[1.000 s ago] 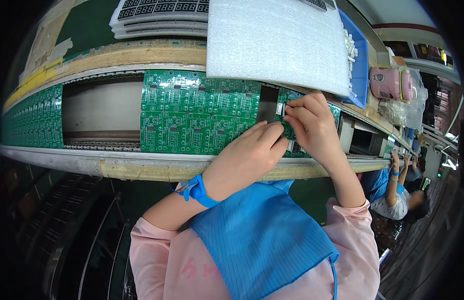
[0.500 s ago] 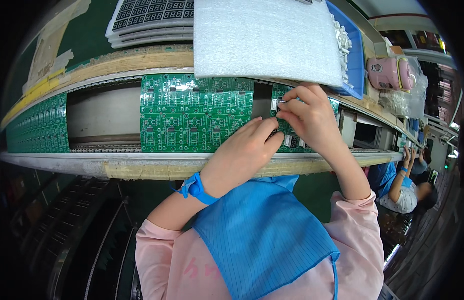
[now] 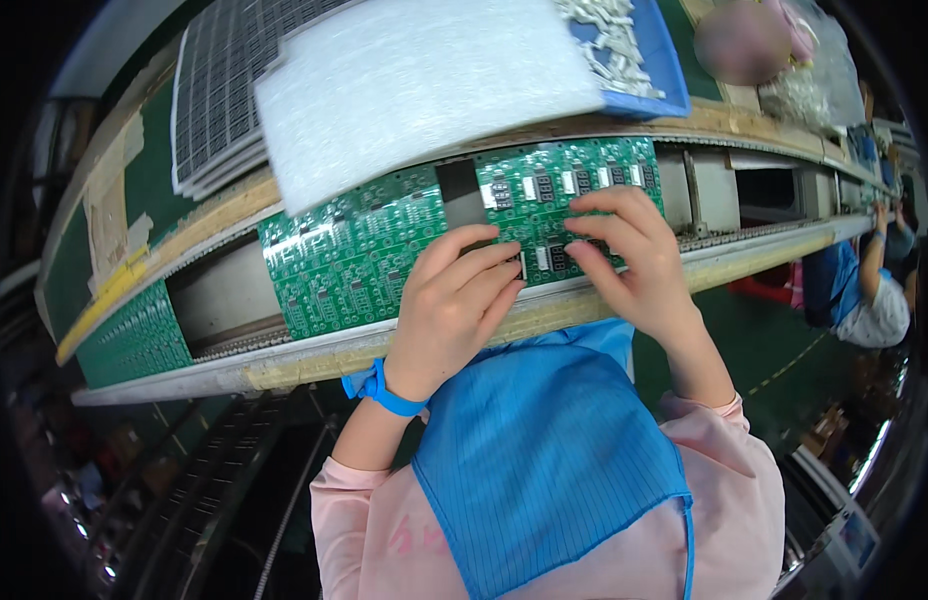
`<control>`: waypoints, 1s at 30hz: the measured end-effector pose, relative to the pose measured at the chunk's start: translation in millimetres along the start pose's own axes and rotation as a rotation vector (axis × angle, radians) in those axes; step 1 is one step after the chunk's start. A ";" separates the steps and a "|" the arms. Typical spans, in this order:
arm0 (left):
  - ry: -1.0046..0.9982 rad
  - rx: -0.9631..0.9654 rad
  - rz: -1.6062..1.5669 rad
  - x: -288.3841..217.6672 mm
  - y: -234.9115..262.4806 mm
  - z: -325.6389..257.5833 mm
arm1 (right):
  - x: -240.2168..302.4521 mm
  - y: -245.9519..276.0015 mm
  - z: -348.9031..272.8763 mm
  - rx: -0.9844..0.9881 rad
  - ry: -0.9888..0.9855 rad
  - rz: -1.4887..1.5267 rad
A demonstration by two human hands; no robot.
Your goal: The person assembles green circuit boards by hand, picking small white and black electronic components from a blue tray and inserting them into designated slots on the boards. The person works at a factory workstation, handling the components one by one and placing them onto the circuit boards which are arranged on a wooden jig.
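Both my hands rest over a green circuit board [image 3: 616, 152] on the rail line. Black digit displays [image 3: 545, 187] and white connectors [image 3: 576, 180] sit on it in two rows. My left hand [image 3: 454, 305] has its fingers curved and apart at the board's left side, fingertips by a display in the lower row, partly covered. My right hand [image 3: 639, 262] is open, thumb and fingers spread, with the thumb tip beside a lower-row display [image 3: 558, 256]. Nothing shows held in either hand. To the left lies another green board [image 3: 354, 265], without displays.
White foam sheet [image 3: 424, 85] overhangs the boards' far edge. Behind it stand stacked display trays [image 3: 219, 90] and a blue bin [image 3: 664, 60] of white connectors. More green boards [image 3: 134, 335] lie far left. Another person [image 3: 869, 300] works at the far right.
My right hand has let go of its pinch at the board's upper left connector and come down with fingers spread. My left hand has opened too. The view has tilted and shifted.
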State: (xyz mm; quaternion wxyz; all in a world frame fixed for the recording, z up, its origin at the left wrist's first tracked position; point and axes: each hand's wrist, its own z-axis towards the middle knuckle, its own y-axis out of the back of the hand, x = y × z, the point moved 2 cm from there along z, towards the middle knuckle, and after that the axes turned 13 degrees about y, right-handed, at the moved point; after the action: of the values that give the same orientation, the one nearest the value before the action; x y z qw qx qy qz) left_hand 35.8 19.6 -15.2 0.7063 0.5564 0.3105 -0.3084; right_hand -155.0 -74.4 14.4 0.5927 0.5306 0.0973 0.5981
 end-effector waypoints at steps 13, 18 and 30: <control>-0.080 0.083 0.465 -25.9 -10.5 6.1 | -17.9 -15.5 -41.1 -0.132 -0.042 -0.127; -0.050 0.044 0.571 -23.9 -13.8 -3.3 | -20.4 -18.0 -43.0 -0.209 -0.007 -0.127; -0.007 0.053 0.658 -29.5 -13.8 -6.7 | -18.9 -29.0 -46.9 -0.323 0.017 -0.090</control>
State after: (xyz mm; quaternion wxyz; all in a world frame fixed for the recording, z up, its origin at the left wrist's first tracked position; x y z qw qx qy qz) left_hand 6.2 26.2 -1.6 0.7543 0.6441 0.1037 -0.0736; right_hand -177.7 -57.7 -36.6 0.6955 0.4182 0.0285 0.5835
